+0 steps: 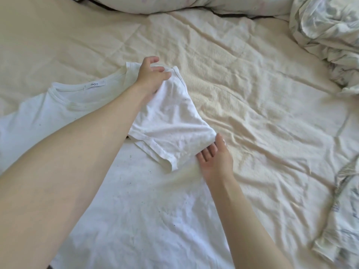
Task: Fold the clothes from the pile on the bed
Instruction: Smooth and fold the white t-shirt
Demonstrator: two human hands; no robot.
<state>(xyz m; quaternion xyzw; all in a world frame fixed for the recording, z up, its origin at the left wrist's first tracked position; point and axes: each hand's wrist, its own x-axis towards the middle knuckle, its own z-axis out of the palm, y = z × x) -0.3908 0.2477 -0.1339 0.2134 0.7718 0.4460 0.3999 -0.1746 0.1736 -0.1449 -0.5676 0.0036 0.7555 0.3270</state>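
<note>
We see one white cotton T-shirt (pixel 136 200) spread flat on the bed's cream crinkled sheet (pixel 252 84), its round neckline at the left with a small white label (pixel 95 84) sewn inside the collar. The shirt covers the left and lower middle of the view, and tiny dark specks dot its fabric.

Two bare arms reach in from below. Our left hand (pixel 150 75) lies across the shirt's shoulder, and its fingers (pixel 162 69) curl over the upper edge of the short sleeve (pixel 171 123), gripping it. That sleeve is folded inward over the shirt's body, its hemmed cuff pointing down toward us.

Further right, our right hand (pixel 214 158) is palm up, fingers straight and relaxed, the tips touching the sleeve's lower right corner; slight blur softens its outline, so we cannot tell whether it pinches any cloth.

Along the top lies one pale pillow (pixel 155 3), and at the far right a rumpled white duvet with grey print (pixel 330 35) runs down the edge.
</note>
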